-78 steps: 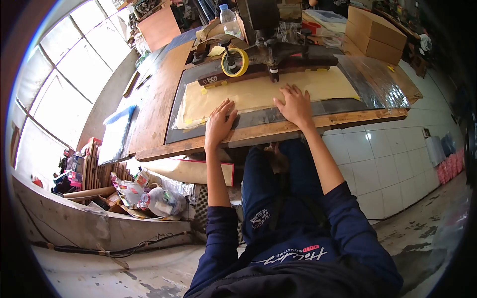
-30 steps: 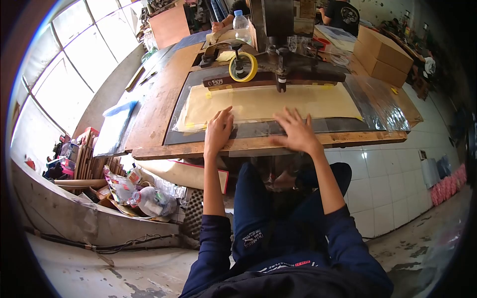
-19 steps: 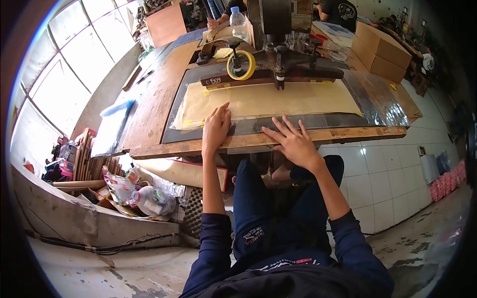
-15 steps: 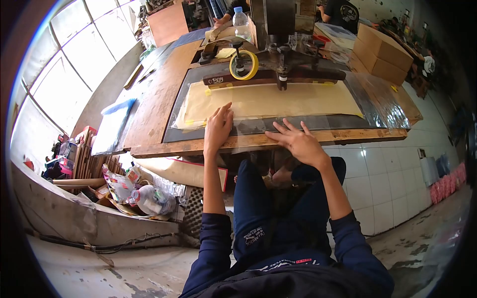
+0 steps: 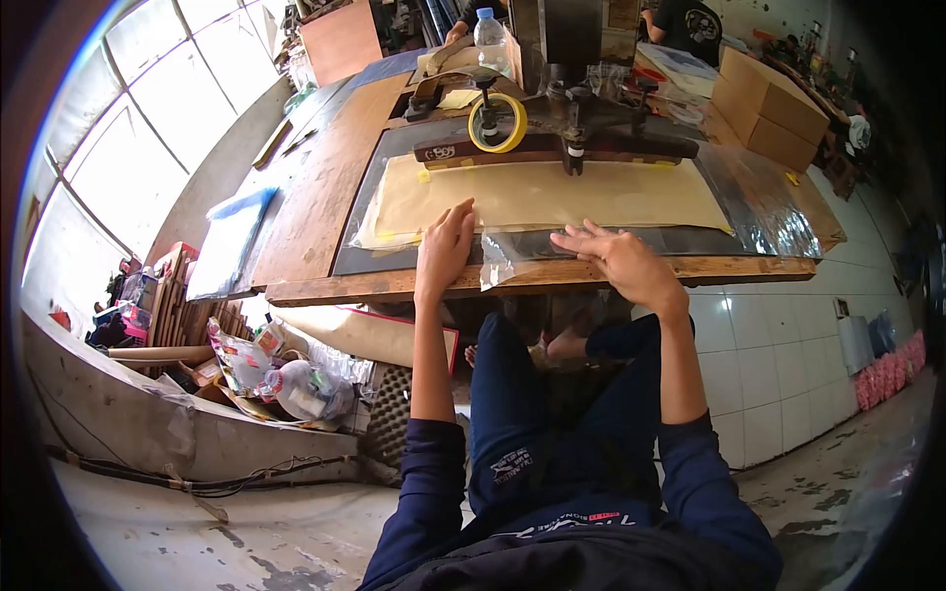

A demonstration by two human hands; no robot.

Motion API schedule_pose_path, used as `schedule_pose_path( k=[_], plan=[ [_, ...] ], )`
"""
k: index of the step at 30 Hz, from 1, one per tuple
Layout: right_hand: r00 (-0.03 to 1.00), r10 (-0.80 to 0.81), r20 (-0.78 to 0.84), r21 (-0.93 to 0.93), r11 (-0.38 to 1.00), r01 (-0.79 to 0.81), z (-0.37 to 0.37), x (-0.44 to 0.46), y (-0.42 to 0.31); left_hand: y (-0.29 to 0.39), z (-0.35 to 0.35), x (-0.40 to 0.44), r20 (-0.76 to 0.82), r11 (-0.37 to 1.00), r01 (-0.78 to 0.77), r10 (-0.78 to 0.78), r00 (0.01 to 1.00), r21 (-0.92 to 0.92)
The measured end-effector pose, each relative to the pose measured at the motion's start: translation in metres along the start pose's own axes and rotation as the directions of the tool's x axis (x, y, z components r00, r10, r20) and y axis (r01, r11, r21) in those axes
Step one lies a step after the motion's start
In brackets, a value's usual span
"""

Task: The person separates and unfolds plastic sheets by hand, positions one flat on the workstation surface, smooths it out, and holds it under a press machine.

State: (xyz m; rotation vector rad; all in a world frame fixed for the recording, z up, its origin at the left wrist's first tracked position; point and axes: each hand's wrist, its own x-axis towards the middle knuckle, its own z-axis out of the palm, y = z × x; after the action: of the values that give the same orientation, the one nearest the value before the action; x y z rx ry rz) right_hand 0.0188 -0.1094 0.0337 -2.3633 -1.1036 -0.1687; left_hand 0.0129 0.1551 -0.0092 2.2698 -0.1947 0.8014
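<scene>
My left hand [image 5: 446,246] rests at the front left edge of the yellowish sheet [image 5: 581,195], fingers extended and nothing seen in them. My right hand [image 5: 626,261] is over the front edge of the dark board [image 5: 690,241], with its fingers stretched to the left. Between my hands a crumpled clear plastic film [image 5: 498,258] overhangs the wooden edge. Just behind the sheet stands the machine's dark bar [image 5: 621,148], with a yellow tape roll [image 5: 519,125] hanging on a knob.
Two cardboard boxes [image 5: 769,108] stand at the back right. A plastic bottle [image 5: 490,44] is behind the machine. Other people [image 5: 687,30] are at the back. Folded blue-edged plastic [image 5: 232,241] lies on the left. My legs [image 5: 507,404] are under the table's wooden edge [image 5: 729,269].
My right hand has moved off the sheet toward the table's front edge and turned more sideways. The clear film between my hands is now crumpled up. My left hand stays near the sheet's front left.
</scene>
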Motion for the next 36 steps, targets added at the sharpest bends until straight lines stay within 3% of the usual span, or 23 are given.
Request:
schedule_pose_path(
  k=[3,5,9,12,14,16,18,20,22,24,25,26,28,32,34,36],
  plan=[
    [0.999,0.001,0.042,0.046,0.999,-0.003,-0.011,-0.004,0.003,0.001,-0.001,-0.001,0.012,1.000,0.027,-0.027,1.000,-0.001],
    [0.995,0.067,0.075,-0.051,0.997,-0.064,-0.026,-0.013,-0.001,0.002,-0.001,-0.001,-0.003,1.000,0.012,-0.012,1.000,0.028],
    [0.967,0.197,0.162,-0.051,0.980,-0.191,-0.039,-0.032,-0.004,0.002,0.001,0.000,-0.015,1.000,0.006,-0.005,1.000,0.017],
    [0.979,0.162,0.126,-0.105,0.983,-0.149,-0.035,-0.043,-0.008,0.000,0.001,0.000,-0.018,1.000,0.009,-0.009,1.000,0.008],
    [0.941,0.068,0.330,0.324,0.929,-0.181,-0.038,-0.050,-0.021,-0.001,0.001,-0.001,-0.001,1.000,0.014,-0.014,1.000,0.011],
    [0.934,0.009,0.357,0.103,0.993,-0.049,-0.030,-0.061,-0.035,0.004,-0.001,-0.001,0.031,0.998,0.050,-0.051,0.998,0.036],
    [0.921,-0.123,0.368,0.087,0.991,0.098,-0.018,-0.072,-0.039,0.000,0.001,0.000,0.060,0.995,0.078,-0.082,0.995,0.063],
    [0.878,-0.173,0.446,0.204,0.975,0.088,-0.027,-0.070,-0.036,-0.015,0.011,-0.001,0.062,0.933,-0.139,0.125,0.990,0.332],
    [0.882,-0.196,0.429,0.417,0.909,-0.001,-0.045,-0.050,-0.015,-0.007,0.009,0.002,0.106,0.933,-0.129,0.099,0.989,0.337],
    [0.913,0.098,0.395,0.381,0.887,-0.261,-0.047,-0.023,0.022,-0.002,0.007,0.004,0.152,0.932,-0.118,0.069,0.986,0.344],
    [0.982,0.138,0.129,0.171,0.972,-0.159,-0.045,-0.011,0.041,-0.001,0.006,0.006,0.175,0.959,-0.093,0.046,0.983,0.268],
    [0.969,0.247,-0.023,0.093,0.965,-0.243,-0.038,0.000,0.069,-0.001,0.006,0.008,0.200,0.980,-0.064,0.025,0.980,0.190],
    [0.947,0.101,-0.305,-0.094,0.986,-0.136,-0.018,0.016,0.128,-0.002,0.007,0.012,0.200,0.988,-0.058,0.029,0.979,0.142],
    [0.975,0.075,-0.209,-0.122,0.987,-0.102,-0.020,0.020,0.149,0.005,0.006,0.010,0.208,0.999,0.034,-0.042,0.977,0.039],
    [0.979,0.196,-0.059,0.070,0.979,-0.191,-0.026,0.018,0.146,0.010,0.006,0.006,0.173,0.998,0.067,-0.063,0.983,-0.015],
    [0.969,0.217,-0.118,0.081,0.975,-0.208,-0.028,0.011,0.135,0.013,0.004,0.004,0.135,0.994,0.088,-0.078,0.988,-0.069]
  ],
)
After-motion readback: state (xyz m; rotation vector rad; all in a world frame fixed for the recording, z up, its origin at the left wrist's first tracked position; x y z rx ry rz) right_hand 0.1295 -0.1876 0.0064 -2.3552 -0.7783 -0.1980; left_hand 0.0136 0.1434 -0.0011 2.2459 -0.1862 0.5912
